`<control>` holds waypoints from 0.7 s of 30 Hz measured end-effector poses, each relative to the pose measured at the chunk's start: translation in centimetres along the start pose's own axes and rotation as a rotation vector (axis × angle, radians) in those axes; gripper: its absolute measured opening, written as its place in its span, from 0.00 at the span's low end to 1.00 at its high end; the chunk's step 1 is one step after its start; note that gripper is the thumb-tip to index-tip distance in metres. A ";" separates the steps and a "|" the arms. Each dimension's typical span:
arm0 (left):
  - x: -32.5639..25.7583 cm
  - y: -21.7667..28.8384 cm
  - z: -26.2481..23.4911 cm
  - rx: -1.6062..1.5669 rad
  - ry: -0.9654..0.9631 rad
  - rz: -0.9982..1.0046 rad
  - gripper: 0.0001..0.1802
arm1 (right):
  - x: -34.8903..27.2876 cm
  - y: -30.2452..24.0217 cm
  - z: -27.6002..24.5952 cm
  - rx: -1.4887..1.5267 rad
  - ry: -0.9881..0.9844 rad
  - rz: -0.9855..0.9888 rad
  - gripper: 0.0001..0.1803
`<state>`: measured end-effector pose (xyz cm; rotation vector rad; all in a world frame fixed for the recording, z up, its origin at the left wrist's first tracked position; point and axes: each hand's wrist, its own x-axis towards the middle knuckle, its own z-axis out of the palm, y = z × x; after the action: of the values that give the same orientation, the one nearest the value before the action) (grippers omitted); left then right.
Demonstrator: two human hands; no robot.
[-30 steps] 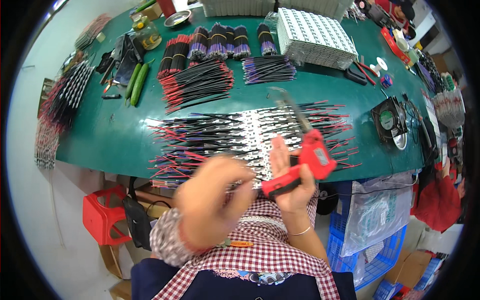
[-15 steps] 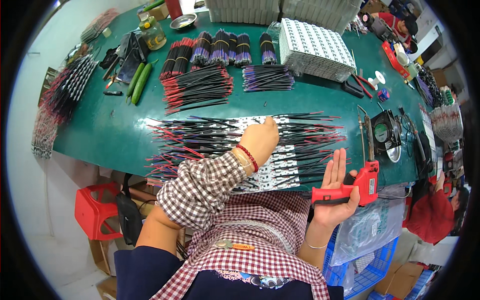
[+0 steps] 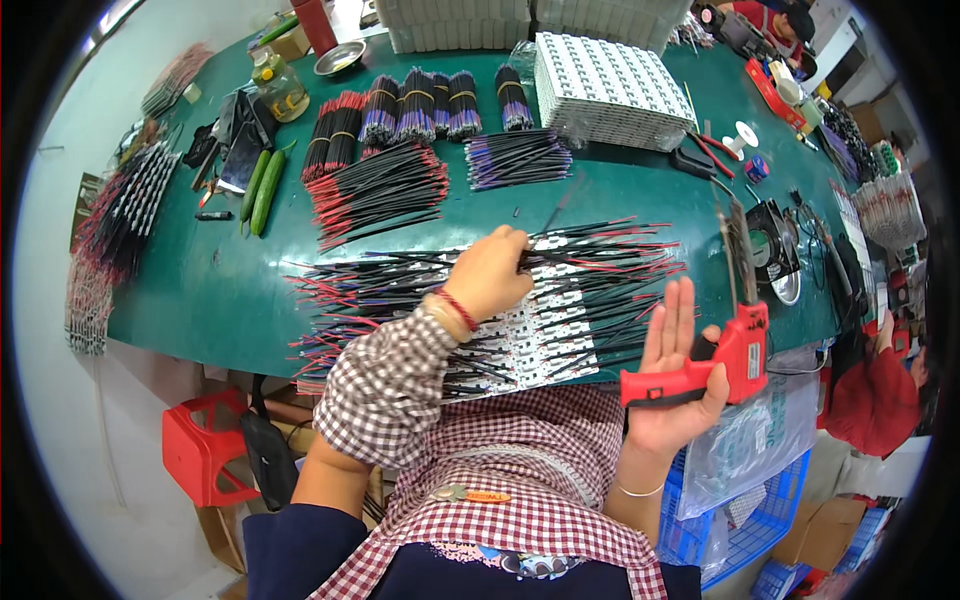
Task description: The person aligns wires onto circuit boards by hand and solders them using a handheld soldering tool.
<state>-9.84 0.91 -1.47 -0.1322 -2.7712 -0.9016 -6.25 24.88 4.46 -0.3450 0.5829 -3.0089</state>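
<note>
My left hand (image 3: 490, 268) is closed in a pinch above the far edge of a white circuit board panel (image 3: 545, 345). A thin dark wire (image 3: 563, 207), smeared by motion, rises from its fingertips. Rows of black wires (image 3: 625, 300) with red or purple ends lie across the panel and stick out on both sides. At the right, my right hand (image 3: 672, 385) holds a red soldering gun (image 3: 745, 352) between thumb and palm, its other fingers stretched out. The gun's metal tip points away from me and is blurred.
Loose wires (image 3: 385, 190) and banded wire bundles (image 3: 415, 108) lie beyond the panel. Farther right stand a stack of white panels (image 3: 610, 90), a solder spool (image 3: 741, 138) and a small black fan (image 3: 772, 240). Cucumbers (image 3: 266, 192) lie at the left.
The view has shifted slightly. My left hand has drawn back a little to the left, and a blurred wire now shows at its fingers. The soldering gun has shifted slightly right.
</note>
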 end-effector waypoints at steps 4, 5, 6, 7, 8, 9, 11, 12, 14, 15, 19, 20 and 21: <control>-1.7 -0.6 -4.2 -0.884 0.059 -0.175 0.09 | 1.2 3.8 0.7 0.089 0.031 0.116 0.17; -2.5 0.3 -5.8 -0.991 0.129 -0.203 0.08 | 1.7 4.8 0.7 0.088 0.047 0.160 0.17; -3.7 1.0 -7.6 -0.922 0.175 -0.265 0.07 | 2.1 6.1 0.5 0.124 0.076 0.247 0.17; -4.7 1.7 -9.2 -0.860 0.215 -0.318 0.06 | 2.5 7.3 0.3 0.153 0.102 0.326 0.18; -5.8 2.1 -10.5 -0.739 0.207 -0.386 0.06 | 2.9 8.6 -0.1 0.186 0.117 0.408 0.19; -7.0 2.5 -11.5 -0.615 0.210 -0.455 0.06 | 3.3 10.4 -0.7 0.215 0.137 0.470 0.19; -8.3 4.1 -11.8 -0.137 0.409 -0.475 0.07 | 3.6 13.6 -2.8 0.172 0.211 0.611 0.18; -8.5 5.7 -12.0 0.007 0.525 -0.461 0.08 | 3.5 14.9 -2.9 0.086 0.225 0.623 0.19; -7.9 9.1 -12.2 0.048 0.600 -0.341 0.09 | 3.3 16.0 -2.8 0.011 0.233 0.638 0.19; -7.3 10.5 -11.7 -0.060 0.555 -0.231 0.09 | 3.3 16.0 -2.9 0.008 0.222 0.650 0.19; -1.3 9.4 -6.2 -0.049 0.431 0.084 0.06 | 3.1 13.2 -2.7 0.005 0.150 0.543 0.18; 0.2 7.7 -4.9 0.043 0.448 0.048 0.06 | 3.4 12.3 -2.6 0.013 0.142 0.470 0.18; 1.3 5.7 -3.3 0.127 0.460 0.016 0.06 | 3.7 11.2 -2.7 0.020 0.138 0.387 0.18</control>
<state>-9.65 3.60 4.75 0.0675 -2.3825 -0.6504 -10.32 15.09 -1.48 -0.0171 0.5550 -2.6746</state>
